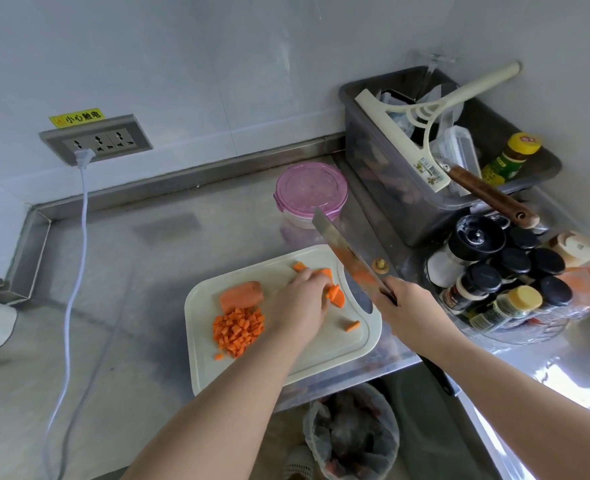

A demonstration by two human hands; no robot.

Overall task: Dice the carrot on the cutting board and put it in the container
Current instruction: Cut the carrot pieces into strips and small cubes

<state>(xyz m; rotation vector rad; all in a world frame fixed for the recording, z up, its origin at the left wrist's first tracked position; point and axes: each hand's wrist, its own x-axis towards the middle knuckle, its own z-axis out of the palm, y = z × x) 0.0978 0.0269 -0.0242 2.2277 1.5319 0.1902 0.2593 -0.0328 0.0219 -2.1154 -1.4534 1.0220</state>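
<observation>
Gathering slices, knife raised

Our left hand (300, 299) curls over carrot slices (336, 296) on the cutting board (321, 355), beside the diced pile (238, 329) and an uncut chunk (241, 294); our right hand (400, 306) grips the knife (347, 252), blade lifted. Dropped too near that left hand, it could cut us. Beyond, the container (310, 192) is lidded.
</observation>
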